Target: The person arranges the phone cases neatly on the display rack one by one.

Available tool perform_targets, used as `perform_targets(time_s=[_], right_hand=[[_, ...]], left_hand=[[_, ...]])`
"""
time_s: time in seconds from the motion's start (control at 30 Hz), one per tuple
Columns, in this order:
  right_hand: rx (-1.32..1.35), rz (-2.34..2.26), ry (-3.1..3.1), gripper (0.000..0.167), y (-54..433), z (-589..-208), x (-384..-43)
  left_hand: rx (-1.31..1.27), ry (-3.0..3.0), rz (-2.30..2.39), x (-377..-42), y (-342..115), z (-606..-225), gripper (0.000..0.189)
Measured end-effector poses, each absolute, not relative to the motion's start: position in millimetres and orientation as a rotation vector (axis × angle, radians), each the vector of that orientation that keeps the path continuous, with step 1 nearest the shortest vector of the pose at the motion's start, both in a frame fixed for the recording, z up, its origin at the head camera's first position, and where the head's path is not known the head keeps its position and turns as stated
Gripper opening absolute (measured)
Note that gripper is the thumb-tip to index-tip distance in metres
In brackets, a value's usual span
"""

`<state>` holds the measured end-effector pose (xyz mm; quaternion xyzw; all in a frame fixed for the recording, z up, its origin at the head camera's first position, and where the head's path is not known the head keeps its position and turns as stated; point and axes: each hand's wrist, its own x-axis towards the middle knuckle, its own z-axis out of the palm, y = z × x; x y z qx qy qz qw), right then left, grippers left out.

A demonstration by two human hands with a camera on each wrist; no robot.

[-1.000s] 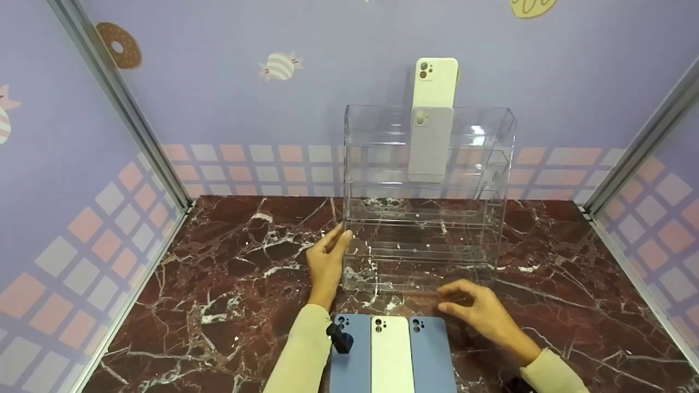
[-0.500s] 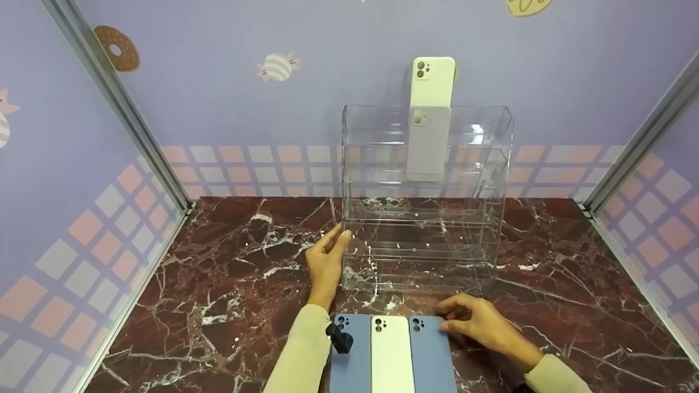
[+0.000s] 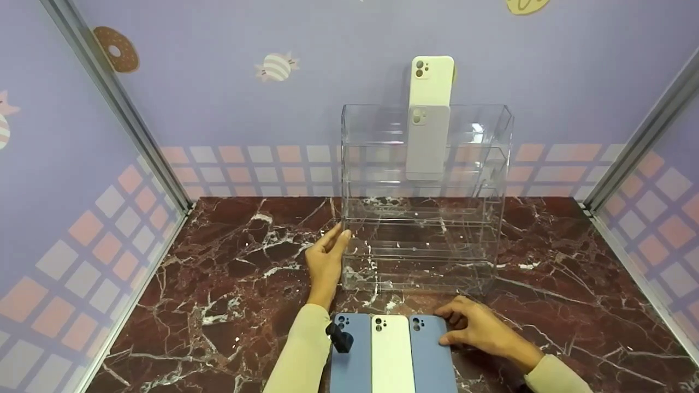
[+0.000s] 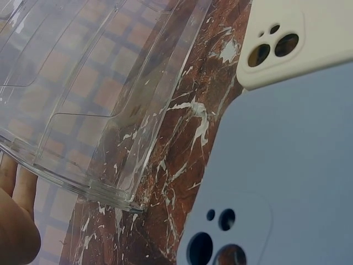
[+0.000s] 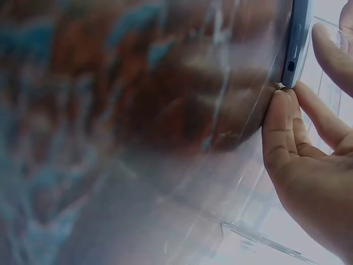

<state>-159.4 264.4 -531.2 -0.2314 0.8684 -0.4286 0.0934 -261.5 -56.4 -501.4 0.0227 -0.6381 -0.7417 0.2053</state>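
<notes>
My left hand [image 3: 325, 267] rests against the left side of a clear acrylic tiered rack [image 3: 360, 220], its thumb at the front edge. In the left wrist view, fingers [image 4: 25, 190] show beside the rack's edge. Three phone cases lie side by side in front: a blue phone case [image 3: 357, 371] on the left, a white phone case [image 3: 392, 355] in the middle and another blue phone case [image 3: 431, 355] on the right. At the right case's upper corner, my right hand [image 3: 480, 330] grips its edge with thumb and fingers; the right wrist view shows the fingertips at the blue edge.
A white phone case [image 3: 437, 82] stands high in the rack, with a pale grey phone case [image 3: 428, 147] in front of it. Red marble-patterned tabletop [image 3: 235, 305] lies around the rack. Patterned purple walls with metal corner posts [image 3: 125, 120] close in the back and sides.
My right hand has come down from beside the rack's front to the right blue phone case, its thumb sliding lower along the edge. The left hand stays at the rack.
</notes>
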Motion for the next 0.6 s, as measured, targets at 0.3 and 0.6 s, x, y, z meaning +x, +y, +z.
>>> perform_targets(time_s=[0.3, 0.6], right_hand=[[-0.708, -1.241, 2.583, 0.054, 261.9, -530.5, -158.2], [-0.71, -1.2, 2.601, 0.049, 260.7, -531.2, -156.7]], left_hand=[[0.07, -1.789, -2.041, -261.8, -56.9, -502.7, 0.036], [0.083, -1.784, -2.056, -259.9, -56.6, -501.1, 0.034]])
